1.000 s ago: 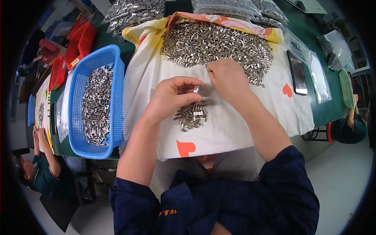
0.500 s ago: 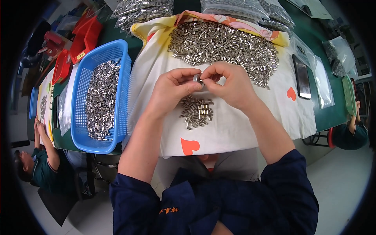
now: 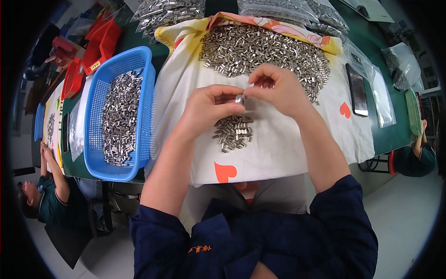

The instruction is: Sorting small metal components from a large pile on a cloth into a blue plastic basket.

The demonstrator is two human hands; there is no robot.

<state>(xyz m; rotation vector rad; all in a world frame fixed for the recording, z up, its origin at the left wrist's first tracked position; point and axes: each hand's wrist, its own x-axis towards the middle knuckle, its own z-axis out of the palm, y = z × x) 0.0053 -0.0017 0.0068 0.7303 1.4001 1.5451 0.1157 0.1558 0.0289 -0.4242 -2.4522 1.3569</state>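
Note:
In my left hand (image 3: 209, 107) a small, round, shiny metal ring (image 3: 240, 99) is pinched between thumb and fingers, above the cloth. My right hand (image 3: 276, 90) is beside it, thumb and forefinger pinched together close to the ring's edge; anything between those fingertips is too small to make out. Under my left hand lies a small pile of short metal cylinders (image 3: 234, 135), its upper part partly covered. A much larger heap of the same short cylinders (image 3: 265, 46) spreads over the far half of the white cloth (image 3: 278, 158).
On the left stands a blue plastic basket (image 3: 147, 102) holding many metal cylinders. Bags of metal parts (image 3: 169, 14) line the back. A phone (image 3: 357, 90) and a clear plastic bag (image 3: 384, 102) lie on the right. Red bins (image 3: 100, 44) are far left; other people sit at both sides.
My right hand has shifted slightly up and away from the ring, its fingers lifting. My left hand keeps the ring, now tilted, a little lower.

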